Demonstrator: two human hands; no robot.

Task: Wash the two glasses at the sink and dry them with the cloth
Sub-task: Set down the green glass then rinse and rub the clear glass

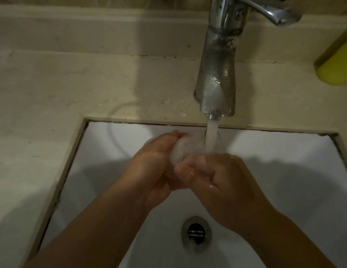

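A clear glass [190, 147] sits between both my hands above the white sink [294, 171], its mouth tipped toward the tap. Water runs from the chrome tap [217, 78] into the glass in a white stream. My left hand [153, 167] wraps the glass from the left, fingertips curled over its far side. My right hand [219, 182] grips the lower part of the glass from the right, and its fingers are wet. Much of the glass is hidden by my fingers. A second glass and a cloth are not in view.
The drain [196, 232] lies at the bottom of the basin, near me. A beige stone counter [72, 89] surrounds the sink, with a faint wet ring left of the tap. A yellow bottle [337, 62] lies at the right edge of the counter.
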